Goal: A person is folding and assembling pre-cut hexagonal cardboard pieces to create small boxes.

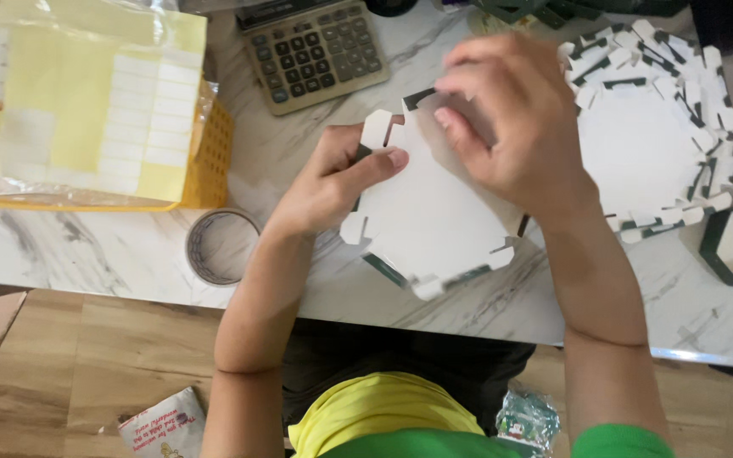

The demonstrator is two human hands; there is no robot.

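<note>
You fold a flap on the white card cutout [430, 212]
Left hand [332, 182] pinches its edge, right hand [502, 119] presses the top flap; next crease needs firm hold on the surface [129, 246]

Matt white card w/ dark green edging on box blank [434, 212]. Glossy marbled stone counter [86, 246]. Smooth plastic calculator [314, 51], shiny clear tape roll [221, 246], crinkly clear film over yellow label sheets [78, 102]. Matt wood-grain floor [120, 356].
</note>
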